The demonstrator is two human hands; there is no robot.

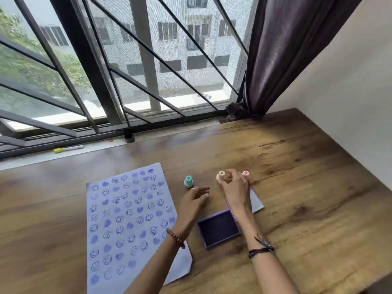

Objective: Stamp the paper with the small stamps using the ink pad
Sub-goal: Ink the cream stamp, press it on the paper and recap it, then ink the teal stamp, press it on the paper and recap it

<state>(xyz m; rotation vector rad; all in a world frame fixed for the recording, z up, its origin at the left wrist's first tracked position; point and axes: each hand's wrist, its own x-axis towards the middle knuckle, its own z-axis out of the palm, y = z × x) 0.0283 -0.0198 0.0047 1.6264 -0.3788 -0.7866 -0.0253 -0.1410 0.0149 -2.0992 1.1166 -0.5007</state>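
A pale sheet of paper (127,219) lies on the wooden table, covered with several blue smiley and heart prints. To its right sits the open purple ink pad (218,229), its lid (255,201) partly hidden under my right wrist. A teal stamp (188,181) stands upright beyond my left hand (194,201), which hovers with its fingers apart and holds nothing. My right hand (232,185) pinches a cream stamp (220,176) at the fingertips. A pink stamp (245,174) stands just behind that hand.
The wooden table (297,187) runs to a window sill at the back, where a yellow marker (67,149) and a small dark cap (129,137) lie. A dark curtain (286,56) hangs at the back right beside a white wall.
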